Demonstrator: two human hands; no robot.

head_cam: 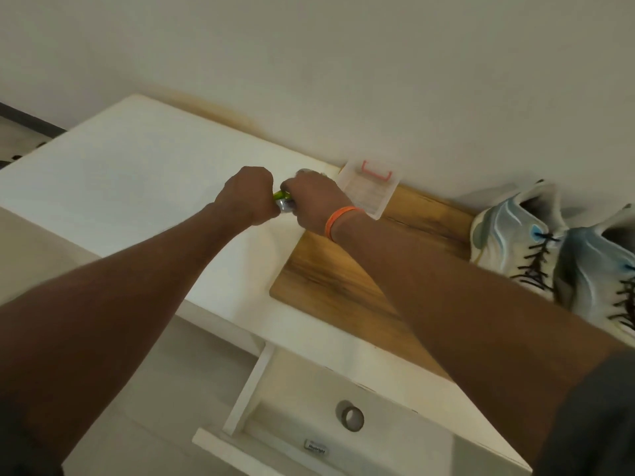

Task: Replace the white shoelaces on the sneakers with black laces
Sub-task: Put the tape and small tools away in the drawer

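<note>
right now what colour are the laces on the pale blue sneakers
Black laces, seen best in the head view, on the pale blue sneakers.

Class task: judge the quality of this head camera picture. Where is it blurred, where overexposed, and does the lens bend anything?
Head view: dim, warm light; the white desk top glares and loses detail; the left hand and right hand are soft with blur, so the green and silver object they grip is unclear; the wide lens tilts and bows the desk edges; the sneakers are cropped at the right.

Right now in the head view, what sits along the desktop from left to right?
Left hand → green-and-silver object gripped between both hands → right hand → clear plastic box → sneakers with black laces.
</note>
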